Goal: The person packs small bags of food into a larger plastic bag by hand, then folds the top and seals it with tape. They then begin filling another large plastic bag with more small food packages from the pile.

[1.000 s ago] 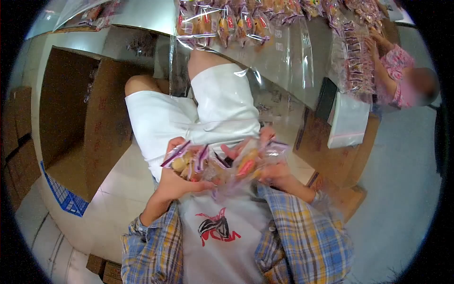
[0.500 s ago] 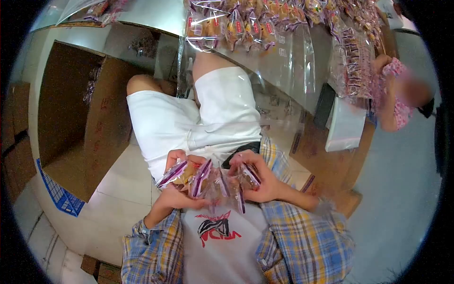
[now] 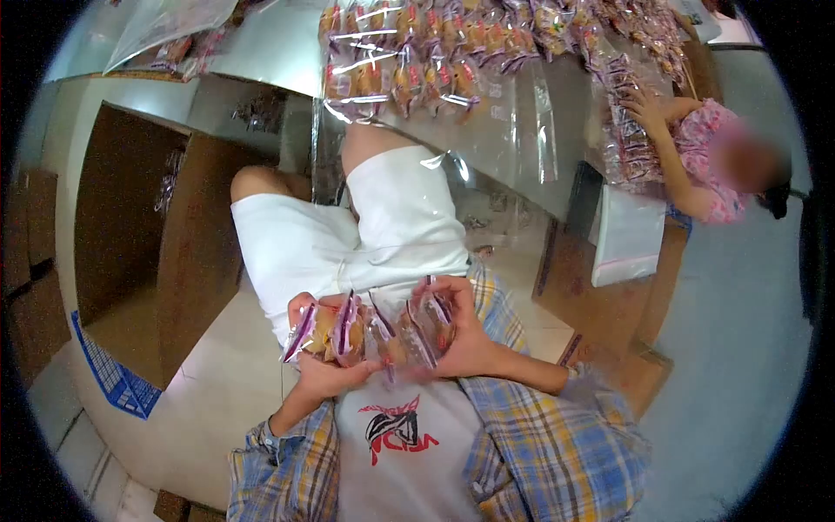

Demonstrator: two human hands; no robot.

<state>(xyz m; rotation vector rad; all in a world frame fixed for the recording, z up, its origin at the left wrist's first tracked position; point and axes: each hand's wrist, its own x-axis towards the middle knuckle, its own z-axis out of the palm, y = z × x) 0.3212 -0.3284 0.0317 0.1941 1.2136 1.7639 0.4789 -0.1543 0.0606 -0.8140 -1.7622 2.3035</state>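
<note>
Clear packets (image 3: 374, 331) with purple edges and red marks hold tan cakes, shirt sleeves (image 3: 557, 435) are blue-yellow plaid, apron (image 3: 396, 452) grey with red-black logo, shorts (image 3: 348, 226) white, boxes (image 3: 156, 235) brown, crate (image 3: 113, 378) blue.

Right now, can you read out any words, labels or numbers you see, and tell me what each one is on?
No text reads clearly.
White T-shirt: red and black logo, letters too stylised to read.
Brown cardboard box: faint red marks, blurred.
Clear-wrapped snack packets held in both hands: print too small.
Packets in clear bags on the table: red labels, unreadable.
</note>
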